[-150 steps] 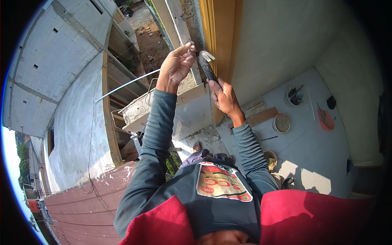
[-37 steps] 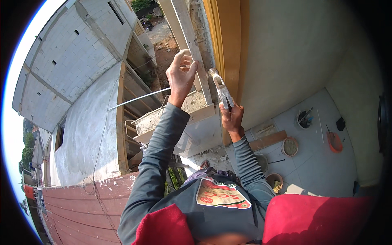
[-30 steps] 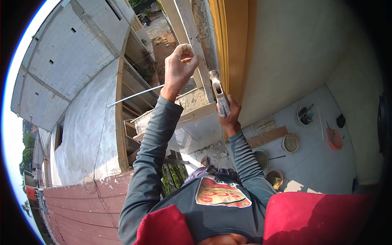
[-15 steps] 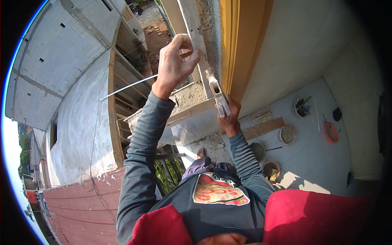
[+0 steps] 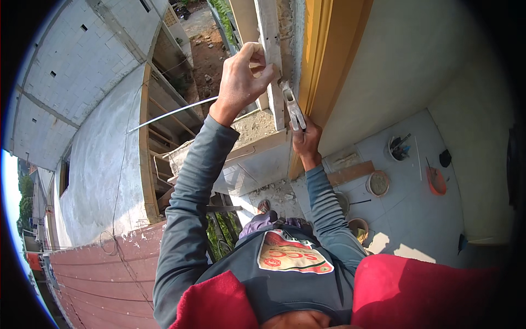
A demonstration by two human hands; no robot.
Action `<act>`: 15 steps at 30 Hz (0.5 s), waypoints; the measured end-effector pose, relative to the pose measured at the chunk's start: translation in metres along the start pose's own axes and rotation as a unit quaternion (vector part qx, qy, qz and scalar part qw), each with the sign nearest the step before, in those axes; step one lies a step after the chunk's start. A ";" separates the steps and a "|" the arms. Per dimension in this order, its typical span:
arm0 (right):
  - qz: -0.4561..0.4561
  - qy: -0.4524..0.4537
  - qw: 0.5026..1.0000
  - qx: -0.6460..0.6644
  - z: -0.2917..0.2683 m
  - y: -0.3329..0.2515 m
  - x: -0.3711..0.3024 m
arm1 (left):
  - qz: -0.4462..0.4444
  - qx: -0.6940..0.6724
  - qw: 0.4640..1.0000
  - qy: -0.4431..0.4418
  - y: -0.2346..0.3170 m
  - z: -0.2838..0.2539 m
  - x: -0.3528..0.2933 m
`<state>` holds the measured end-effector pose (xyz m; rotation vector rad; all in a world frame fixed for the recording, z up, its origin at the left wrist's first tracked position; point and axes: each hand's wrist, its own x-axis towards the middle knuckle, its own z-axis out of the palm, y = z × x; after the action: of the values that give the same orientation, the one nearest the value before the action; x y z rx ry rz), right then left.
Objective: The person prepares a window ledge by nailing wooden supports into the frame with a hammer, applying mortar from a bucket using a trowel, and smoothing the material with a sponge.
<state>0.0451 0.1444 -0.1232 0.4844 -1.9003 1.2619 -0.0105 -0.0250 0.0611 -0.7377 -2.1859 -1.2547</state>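
Note:
My left hand (image 5: 242, 85) is closed in a pinch against a pale, dusty wooden strip (image 5: 269, 33) that runs upright beside the wall edge. Whatever sits between its fingertips is hidden. My right hand (image 5: 307, 140) grips a claw hammer (image 5: 295, 109) by its handle, mostly out of sight under the head. The hammer's striking face lies close to the strip, just right of my left thumb, and its claw points back toward me. Below the strip is a rough concrete ledge (image 5: 256, 129).
A yellow-brown frame (image 5: 329, 49) stands right of the strip. On the tiled floor (image 5: 408, 203) are a bucket of tools (image 5: 399, 148), a bucket of grey mix (image 5: 377, 183), an orange container (image 5: 436, 181) and a plank (image 5: 350, 172). Left of the ledge, a drop opens toward a neighbouring building (image 5: 104, 148).
The hammer has moved up along the strip, nearer my left thumb. My left hand keeps its pinch at the strip. The whole view has shifted slightly.

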 end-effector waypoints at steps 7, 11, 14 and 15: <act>0.032 -0.001 0.999 0.013 -0.019 -0.008 -0.040 | 0.020 -0.005 1.000 0.020 -0.009 -0.001 -0.003; 0.115 -0.010 0.993 0.018 -0.044 -0.010 -0.062 | 0.018 -0.022 0.998 0.062 -0.013 0.006 -0.010; 0.135 -0.028 0.988 -0.064 -0.071 -0.013 -0.083 | 0.005 -0.051 0.990 0.134 -0.018 -0.001 -0.024; 0.147 -0.008 0.987 -0.057 -0.074 -0.023 -0.086 | -0.022 -0.078 0.984 0.160 -0.029 -0.003 -0.026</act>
<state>0.1430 0.1913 -0.1618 0.1584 -2.1001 1.3273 -0.0107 -0.0458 0.0275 -0.5073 -1.8700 -1.4677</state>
